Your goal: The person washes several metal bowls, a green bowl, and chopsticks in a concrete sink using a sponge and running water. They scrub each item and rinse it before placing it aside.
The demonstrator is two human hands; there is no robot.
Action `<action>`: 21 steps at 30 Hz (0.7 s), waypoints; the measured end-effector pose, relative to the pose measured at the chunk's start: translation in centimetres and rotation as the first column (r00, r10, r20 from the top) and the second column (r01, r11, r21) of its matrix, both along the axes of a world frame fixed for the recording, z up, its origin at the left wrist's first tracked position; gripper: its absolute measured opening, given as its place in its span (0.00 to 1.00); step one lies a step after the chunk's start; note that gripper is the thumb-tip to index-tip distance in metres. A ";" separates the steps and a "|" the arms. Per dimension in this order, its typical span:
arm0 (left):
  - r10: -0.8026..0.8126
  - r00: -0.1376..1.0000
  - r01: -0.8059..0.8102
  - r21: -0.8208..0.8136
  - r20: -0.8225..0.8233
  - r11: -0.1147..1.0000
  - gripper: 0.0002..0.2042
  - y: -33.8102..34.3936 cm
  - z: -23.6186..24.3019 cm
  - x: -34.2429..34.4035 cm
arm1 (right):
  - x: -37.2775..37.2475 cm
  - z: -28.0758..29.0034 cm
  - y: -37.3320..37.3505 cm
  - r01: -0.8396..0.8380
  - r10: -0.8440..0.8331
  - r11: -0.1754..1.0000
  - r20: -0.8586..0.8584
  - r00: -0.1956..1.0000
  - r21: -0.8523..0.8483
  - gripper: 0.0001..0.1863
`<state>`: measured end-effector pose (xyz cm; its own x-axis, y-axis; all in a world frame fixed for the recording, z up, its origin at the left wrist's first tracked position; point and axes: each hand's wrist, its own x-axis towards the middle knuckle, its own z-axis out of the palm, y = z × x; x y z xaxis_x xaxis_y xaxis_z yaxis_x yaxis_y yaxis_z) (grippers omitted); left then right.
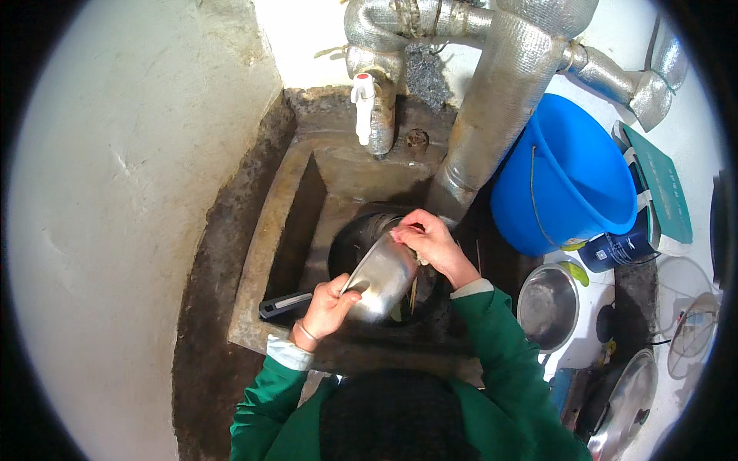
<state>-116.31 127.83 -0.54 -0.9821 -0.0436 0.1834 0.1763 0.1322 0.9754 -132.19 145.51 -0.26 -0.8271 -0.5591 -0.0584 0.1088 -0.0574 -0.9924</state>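
My left hand (323,311) grips the rim of a tilted stainless steel bowl (374,283) above the concrete sink (273,200). My right hand (433,247) is closed at the bowl's upper right side, pinching a small pale piece (421,260) that I cannot make out clearly, mostly hidden by the fingers. Below the bowl, a black pan (342,246) with a handle (283,305) sits in the basin, with thin sticks and other items partly hidden inside it. A white tap (363,104) is mounted beyond the bowl.
Foil-wrapped pipes (503,92) run down behind the sink. At the right stand a blue bucket (561,200), a green flat item (661,184), a steel basin (547,307), a metal lid (623,407) and a wire strainer (688,338). A wall (131,215) borders the left side.
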 end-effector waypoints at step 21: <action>-0.098 0.974 0.062 0.180 0.202 0.982 0.08 -1.5 1.7 1.1 | 0.5 0.0 3.0 -0.225 0.238 0.969 0.151 0.960 -0.099 0.14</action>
<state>-115.21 126.37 1.14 -0.9993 0.0238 -0.0297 -0.0307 -0.0466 0.9984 -131.71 148.52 -0.31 -0.6580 -0.7423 -0.1270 0.2857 -0.0900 -0.9541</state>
